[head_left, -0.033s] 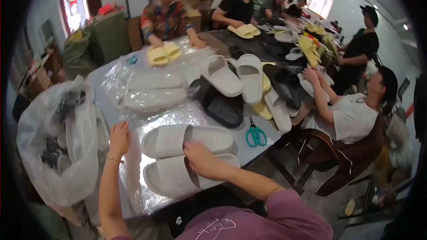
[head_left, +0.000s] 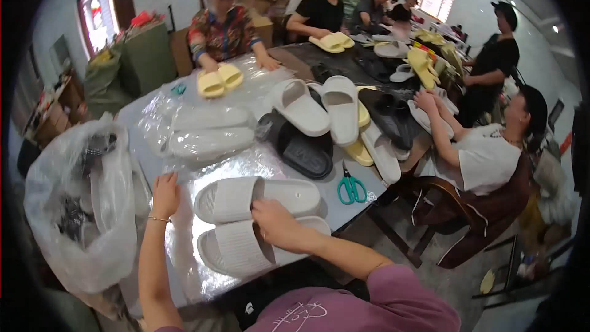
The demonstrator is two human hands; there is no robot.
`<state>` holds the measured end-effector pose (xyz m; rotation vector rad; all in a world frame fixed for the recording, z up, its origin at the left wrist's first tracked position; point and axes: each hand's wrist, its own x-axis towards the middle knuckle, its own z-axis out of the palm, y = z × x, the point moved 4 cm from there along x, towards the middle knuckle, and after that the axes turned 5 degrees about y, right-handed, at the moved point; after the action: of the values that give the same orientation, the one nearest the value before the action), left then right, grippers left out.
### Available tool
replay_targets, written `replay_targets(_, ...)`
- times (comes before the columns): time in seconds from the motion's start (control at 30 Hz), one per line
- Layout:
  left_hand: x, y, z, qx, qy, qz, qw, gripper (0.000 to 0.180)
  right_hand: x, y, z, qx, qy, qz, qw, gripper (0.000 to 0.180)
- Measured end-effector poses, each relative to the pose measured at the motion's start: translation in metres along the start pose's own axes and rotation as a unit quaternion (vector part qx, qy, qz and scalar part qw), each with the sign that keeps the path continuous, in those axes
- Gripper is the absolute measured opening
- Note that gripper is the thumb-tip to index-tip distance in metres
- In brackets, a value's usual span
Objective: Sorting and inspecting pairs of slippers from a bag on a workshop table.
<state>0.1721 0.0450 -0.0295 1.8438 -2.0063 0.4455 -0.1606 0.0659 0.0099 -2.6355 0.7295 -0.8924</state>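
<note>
Nearest the camera, the person's right hand (head_left: 276, 224) is resting fingers-down across the two white slide sandals (head_left: 258, 221), pressing where the upper one meets the lower one rather than gripping either. Both sandals are lying side by side on a clear plastic bag (head_left: 184, 252) spread on the grey table (head_left: 144, 154), toes pointing toward the person's left. The left hand (head_left: 165, 193) is lying flat and open on the plastic just beside the sandals' toes, holding nothing. Judging by this, the pair is matched and laid on the film but is not yet inside it; bagging appears to be what is left. Whether the plastic is a flat sheet or an open-mouthed bag is hard to tell because of its glare.

Just beyond, teal-handled scissors (head_left: 351, 189) are sitting near the table edge, and a black sandal (head_left: 304, 147) is lying behind the white pair. Farther left, two white sandals already wrapped in plastic (head_left: 206, 132) are sitting finished. At the far left, a bulging clear sack (head_left: 80, 209) is holding dark items that are too blurred to name. Past these, loose white sandals (head_left: 322, 107) and yellow ones are piling up, and other workers are sitting around the table; one is handling a yellow pair (head_left: 219, 80). Fisheye bending is blurring the far end of the room.
</note>
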Motion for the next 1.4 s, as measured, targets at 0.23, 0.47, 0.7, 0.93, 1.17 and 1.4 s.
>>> replay_targets(0.23, 0.021, 0.013, 0.027, 0.014, -0.125, -0.055, 0.991, 0.027, -0.016, 0.012, -0.001, -0.022, 0.023, 0.006, 0.999, 0.026)
replay_targets(0.47, 0.005, 0.043, -0.005, 0.042, -0.034, -0.012, 0.998, 0.041, -0.017, 0.022, 0.029, -0.012, 0.011, 0.034, 0.999, 0.022)
replay_targets(0.7, -0.015, 0.051, -0.004, -0.015, -0.067, 0.047, 0.997, 0.042, -0.015, 0.022, 0.026, -0.021, -0.011, 0.046, 0.999, 0.022)
replay_targets(0.93, -0.018, 0.038, 0.005, 0.090, -0.092, -0.064, 0.990, 0.031, -0.019, 0.028, 0.031, -0.024, 0.006, 0.041, 0.999, 0.023)
replay_targets(1.17, 0.013, 0.003, 0.033, -0.028, -0.091, -0.070, 0.993, 0.024, -0.023, 0.033, 0.020, -0.024, 0.008, 0.040, 0.999, 0.026)
replay_targets(1.4, 0.033, -0.026, 0.045, -0.078, -0.162, -0.058, 0.982, 0.018, -0.024, 0.027, 0.013, 0.007, -0.004, 0.042, 0.999, 0.026)
